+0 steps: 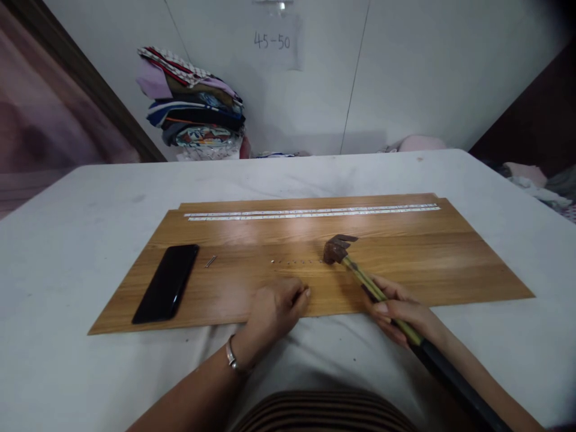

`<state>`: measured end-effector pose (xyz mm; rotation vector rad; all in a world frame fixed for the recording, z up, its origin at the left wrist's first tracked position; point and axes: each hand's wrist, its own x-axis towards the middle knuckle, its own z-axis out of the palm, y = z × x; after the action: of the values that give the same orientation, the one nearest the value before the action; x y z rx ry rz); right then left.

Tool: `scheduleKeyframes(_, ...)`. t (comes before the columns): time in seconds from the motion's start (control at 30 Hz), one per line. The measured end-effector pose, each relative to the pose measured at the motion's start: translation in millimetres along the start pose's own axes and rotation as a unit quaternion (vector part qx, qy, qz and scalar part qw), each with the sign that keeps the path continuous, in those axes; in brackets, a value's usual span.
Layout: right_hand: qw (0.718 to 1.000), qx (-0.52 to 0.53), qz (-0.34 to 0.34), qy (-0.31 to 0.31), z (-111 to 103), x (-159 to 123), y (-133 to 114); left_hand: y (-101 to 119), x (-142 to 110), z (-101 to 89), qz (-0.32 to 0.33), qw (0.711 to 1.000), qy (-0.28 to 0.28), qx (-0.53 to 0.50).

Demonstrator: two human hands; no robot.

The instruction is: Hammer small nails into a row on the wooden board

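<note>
A wooden board [405, 264] lies flat on a white table [67, 240]. My right hand [398, 309] is closed round the handle of a hammer [338, 248], whose rusty head rests on the board at the right end of a row of small nails [292, 261]. My left hand [276, 306] lies on the board's near edge with its fingers curled, just below the nail row; what it holds, if anything, is hidden. A loose nail [210, 261] lies to the left, beside a black phone [166, 282].
Two pale strips [310, 212] run along the board's far side. A pile of folded cloth [193, 108] sits behind the table against a white wall, with a paper marked 45-50 [274, 41] above. More fabric lies at the far right [535, 177].
</note>
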<state>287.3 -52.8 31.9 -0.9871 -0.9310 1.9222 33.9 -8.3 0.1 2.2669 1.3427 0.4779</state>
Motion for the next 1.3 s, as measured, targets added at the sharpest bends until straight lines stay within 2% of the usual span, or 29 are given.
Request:
scheduleKeyframes(0.27,0.999,0.025,-0.018,0.011,-3.4,0.2,1.2,0.8,0.2,-0.8,-0.002,1.0,0.0,-0.006)
scheduleKeyframes(0.6,1.0,0.006,-0.002,0.01,-1.1,2.6,2.6,1.1,0.5,-1.6,0.001,1.0,-0.002,-0.008)
scheduleKeyframes(0.83,0.999,0.013,-0.033,0.015,-1.3,1.7,2.4,0.9,0.2,-1.4,0.001,1.0,-0.002,-0.006)
scheduleKeyframes(1.13,1.0,-0.016,-0.007,0.011,2.4,2.1,0.9,1.4,0.5,-1.6,-0.001,1.0,-0.003,-0.006)
scheduleKeyframes(1.3,1.0,0.012,-0.018,0.022,-0.4,4.1,3.1,1.4,0.9,-1.9,0.003,1.0,-0.005,-0.008)
